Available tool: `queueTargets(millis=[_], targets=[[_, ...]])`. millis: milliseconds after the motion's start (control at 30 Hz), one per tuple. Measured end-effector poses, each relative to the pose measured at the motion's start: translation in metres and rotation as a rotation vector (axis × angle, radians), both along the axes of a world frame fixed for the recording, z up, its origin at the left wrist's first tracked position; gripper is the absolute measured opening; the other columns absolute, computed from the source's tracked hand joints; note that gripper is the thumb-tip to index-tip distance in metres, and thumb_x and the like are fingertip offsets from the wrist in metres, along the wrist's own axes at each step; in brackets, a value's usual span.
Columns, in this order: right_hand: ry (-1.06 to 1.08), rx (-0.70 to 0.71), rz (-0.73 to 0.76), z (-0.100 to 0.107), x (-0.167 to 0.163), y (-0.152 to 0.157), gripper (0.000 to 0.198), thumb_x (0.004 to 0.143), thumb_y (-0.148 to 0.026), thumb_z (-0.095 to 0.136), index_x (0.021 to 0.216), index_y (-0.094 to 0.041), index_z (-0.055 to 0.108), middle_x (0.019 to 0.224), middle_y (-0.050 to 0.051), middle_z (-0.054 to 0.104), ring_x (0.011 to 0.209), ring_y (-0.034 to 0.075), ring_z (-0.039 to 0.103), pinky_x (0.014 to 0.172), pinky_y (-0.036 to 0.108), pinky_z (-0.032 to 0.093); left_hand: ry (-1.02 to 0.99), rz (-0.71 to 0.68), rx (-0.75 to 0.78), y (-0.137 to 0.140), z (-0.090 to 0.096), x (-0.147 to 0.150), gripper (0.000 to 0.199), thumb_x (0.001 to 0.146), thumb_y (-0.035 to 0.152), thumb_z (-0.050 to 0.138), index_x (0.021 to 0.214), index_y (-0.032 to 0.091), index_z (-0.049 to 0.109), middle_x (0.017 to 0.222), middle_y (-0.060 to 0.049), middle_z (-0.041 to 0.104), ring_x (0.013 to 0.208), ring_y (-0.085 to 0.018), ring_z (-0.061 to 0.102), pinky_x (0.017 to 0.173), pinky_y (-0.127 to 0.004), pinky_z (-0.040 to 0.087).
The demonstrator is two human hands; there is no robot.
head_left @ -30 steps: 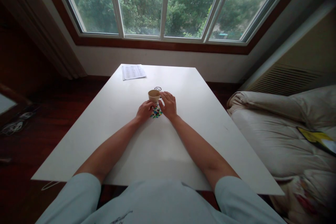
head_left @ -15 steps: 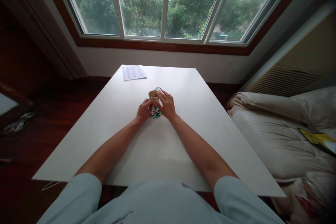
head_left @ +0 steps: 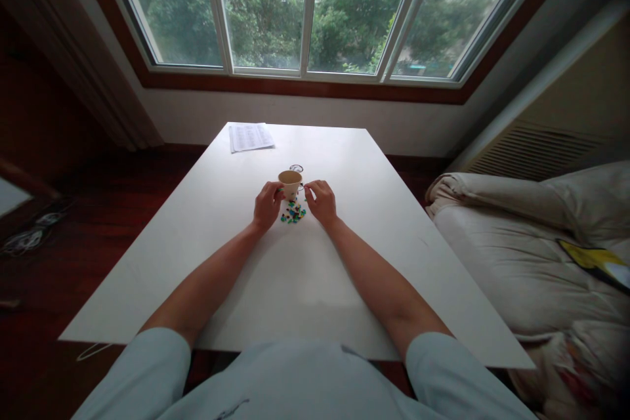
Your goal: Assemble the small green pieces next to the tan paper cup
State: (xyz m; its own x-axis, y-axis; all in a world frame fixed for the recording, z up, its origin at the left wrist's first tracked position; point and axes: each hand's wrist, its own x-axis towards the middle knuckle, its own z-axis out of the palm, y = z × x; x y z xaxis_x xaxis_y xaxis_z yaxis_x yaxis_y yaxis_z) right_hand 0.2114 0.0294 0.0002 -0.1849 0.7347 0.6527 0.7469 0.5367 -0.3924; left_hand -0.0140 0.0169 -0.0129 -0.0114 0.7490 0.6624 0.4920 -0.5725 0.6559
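A: From the head camera, how are the arms held?
B: Both stretch forward over the white surface point(head_left: 295, 289) from short pale sleeves point(head_left: 152, 361), elbows only slightly bent, forearms slanting inward until the hands nearly meet around the cup point(head_left: 291, 191).
A: And the left hand point(head_left: 267, 205)?
B: Back upward, fingers curled narrowly inward, the tips at the cup's left side. A speck of green shows by them; I can't tell whether it is pinched, or whether the fingers grip the cup.
A: The right hand point(head_left: 322, 201)?
B: Wrist low, fingers bent, thumb and forefinger close together and pointing at the cup's right side. A thin dark curve lies between them and the cup; whether they hold it, I can't say.
A: Where's the cup exactly?
B: Upright between the hands, open mouth up, with colourful bead-like pieces point(head_left: 294, 213) scattered on the near side.
A: What else is hard to make out?
B: The cup's bottom is out of sight inside, the pieces are too small to tell apart, and the dark looped item point(head_left: 296, 168) behind the cup is unclear. The sofa point(head_left: 512, 256) is cut off at the right.
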Motion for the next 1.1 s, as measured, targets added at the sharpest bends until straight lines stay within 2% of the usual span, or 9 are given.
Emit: queueTargets(millis=[100,200,300,467,667,867,1000,1100], targets=[[-0.079,-0.037,0.025,0.000,-0.003,-0.001,0.031,0.117,-0.031,0.049,0.109,-0.024,0.078,0.112,0.012,0.079,0.111,0.028,0.067,0.104,0.042,0.053,0.023,0.038,-0.032,-0.003,0.004,0.000,0.009,0.108,0.024,0.059,0.112,0.025,0.067,0.102,-0.003,0.073,0.083,-0.016,0.070,0.077,-0.029,0.056],[-0.115,-0.059,0.048,0.000,-0.006,-0.002,0.033,0.118,-0.032,0.047,0.110,-0.022,0.078,0.112,0.012,0.079,0.111,0.027,0.068,0.103,0.039,0.052,0.079,0.104,-0.087,-0.008,0.008,0.002,0.001,0.104,0.026,0.062,0.104,0.025,0.062,0.085,0.001,0.067,0.073,-0.016,0.060,0.073,-0.029,0.047],[-0.119,-0.105,0.046,-0.001,-0.005,-0.002,0.034,0.118,-0.033,0.047,0.110,-0.021,0.078,0.110,0.011,0.079,0.110,0.026,0.069,0.101,0.037,0.051,0.126,0.119,-0.151,-0.014,0.012,0.005,0.006,0.102,0.029,0.063,0.099,0.026,0.059,0.075,0.004,0.061,0.067,-0.016,0.053,0.069,-0.029,0.040],[-0.036,-0.132,0.042,-0.005,-0.002,0.001,0.032,0.116,-0.032,0.049,0.105,-0.022,0.077,0.108,0.011,0.081,0.106,0.026,0.070,0.100,0.038,0.052,0.165,0.095,-0.168,-0.016,0.012,0.006,0.006,0.106,0.032,0.058,0.103,0.027,0.060,0.078,0.002,0.064,0.067,-0.017,0.054,0.069,-0.029,0.037],[0.039,-0.133,0.077,-0.011,-0.001,0.005,0.030,0.113,-0.033,0.051,0.100,-0.023,0.077,0.102,0.010,0.081,0.098,0.026,0.069,0.095,0.038,0.052,0.109,0.081,-0.115,-0.012,0.007,0.003,0.018,0.112,0.027,0.045,0.112,0.028,0.062,0.093,-0.003,0.074,0.079,-0.020,0.065,0.076,-0.031,0.045],[0.071,-0.154,0.080,-0.015,0.000,0.008,0.029,0.111,-0.033,0.053,0.097,-0.024,0.077,0.101,0.010,0.081,0.095,0.025,0.068,0.093,0.039,0.052,0.079,0.062,-0.113,-0.012,0.004,0.002,0.015,0.112,0.029,0.045,0.117,0.029,0.060,0.087,0.000,0.070,0.073,-0.020,0.063,0.074,-0.031,0.046],[0.055,-0.171,0.089,-0.017,-0.001,0.009,0.029,0.111,-0.033,0.053,0.097,-0.023,0.077,0.099,0.009,0.081,0.094,0.025,0.068,0.092,0.038,0.051,0.075,0.023,-0.108,-0.012,0.003,0.002,0.019,0.115,0.032,0.041,0.122,0.029,0.059,0.089,0.000,0.073,0.076,-0.019,0.066,0.077,-0.030,0.047],[0.025,-0.188,0.073,-0.015,-0.001,0.008,0.029,0.111,-0.032,0.052,0.098,-0.023,0.077,0.099,0.009,0.080,0.095,0.025,0.068,0.093,0.037,0.051,0.108,0.043,-0.108,-0.013,0.004,0.003,0.019,0.116,0.033,0.044,0.120,0.028,0.061,0.087,0.000,0.073,0.071,-0.018,0.063,0.074,-0.030,0.045]])
